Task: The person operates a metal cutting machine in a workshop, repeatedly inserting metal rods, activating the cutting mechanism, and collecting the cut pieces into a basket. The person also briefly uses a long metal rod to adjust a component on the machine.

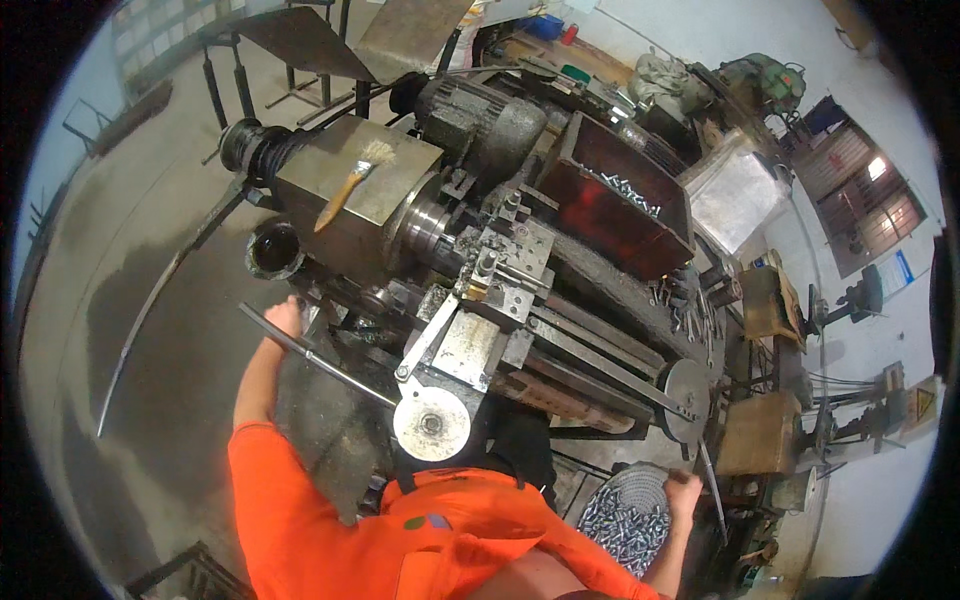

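My left hand (285, 316) is closed at the left end of a metal lathe, just past a long steel lever (335, 367). What its fingers grip is hidden. My right hand (684, 492) is closed in a fist at the right rim of a round basket (640, 484) full of small shiny metal parts (625, 525). Anything inside that fist is too small to make out. Between my hands stands the lathe's tool slide (510, 265), in front of the chuck (425, 222). A pale round disc (431, 424) sits close to my body.
A wooden-handled brush (345, 195) lies on the headstock cover (310, 170). Behind the bed stands a dark red bin (620, 215) holding more metal parts. Wrenches (690, 310) lie to its right. A thin bent rod (165, 300) arcs down at the left.
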{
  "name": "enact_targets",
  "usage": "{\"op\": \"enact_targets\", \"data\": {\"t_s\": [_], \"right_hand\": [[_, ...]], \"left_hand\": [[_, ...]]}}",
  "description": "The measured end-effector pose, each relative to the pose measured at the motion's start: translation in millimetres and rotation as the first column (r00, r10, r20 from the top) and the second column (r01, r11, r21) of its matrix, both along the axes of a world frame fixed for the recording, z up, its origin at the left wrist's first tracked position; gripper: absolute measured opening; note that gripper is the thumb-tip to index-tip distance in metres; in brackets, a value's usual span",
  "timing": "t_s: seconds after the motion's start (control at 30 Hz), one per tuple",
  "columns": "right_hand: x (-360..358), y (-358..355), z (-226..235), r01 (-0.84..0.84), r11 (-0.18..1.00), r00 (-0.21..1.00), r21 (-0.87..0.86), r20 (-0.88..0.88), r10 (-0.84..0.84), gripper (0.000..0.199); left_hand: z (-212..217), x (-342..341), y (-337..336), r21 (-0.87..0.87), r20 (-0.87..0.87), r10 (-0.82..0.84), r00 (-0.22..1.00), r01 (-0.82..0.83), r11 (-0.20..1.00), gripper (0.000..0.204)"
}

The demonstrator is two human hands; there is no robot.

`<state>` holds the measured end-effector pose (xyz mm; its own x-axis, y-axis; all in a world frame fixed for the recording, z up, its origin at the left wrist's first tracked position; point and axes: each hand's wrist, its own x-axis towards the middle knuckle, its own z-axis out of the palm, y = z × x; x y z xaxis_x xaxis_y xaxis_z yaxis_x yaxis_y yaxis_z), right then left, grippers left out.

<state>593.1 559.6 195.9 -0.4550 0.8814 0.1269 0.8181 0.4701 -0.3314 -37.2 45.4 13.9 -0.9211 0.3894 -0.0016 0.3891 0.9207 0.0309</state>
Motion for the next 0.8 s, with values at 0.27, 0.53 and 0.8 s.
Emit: {"op": "enact_targets", "data": {"t_s": [0.27,0.53,0.8], "right_hand": [[-192,5,108,-0.327,0.944,0.924,0.051,-0.191,0.331,0.035],[-434,-122,146,-0.873,0.473,0.426,0.116,-0.290,0.857,0.035],[-520,-190,115,-0.863,0.506,0.498,0.018,0.207,0.842,0.034]], "left_hand": [[-23,12,-7,0.339,0.123,0.199,0.972,-0.230,0.912,0.052],[135,48,-121,0.437,0.050,0.214,0.976,-0.214,0.874,0.028],[175,51,-286,0.081,-0.217,0.552,0.805,-0.549,0.832,0.045]]}}
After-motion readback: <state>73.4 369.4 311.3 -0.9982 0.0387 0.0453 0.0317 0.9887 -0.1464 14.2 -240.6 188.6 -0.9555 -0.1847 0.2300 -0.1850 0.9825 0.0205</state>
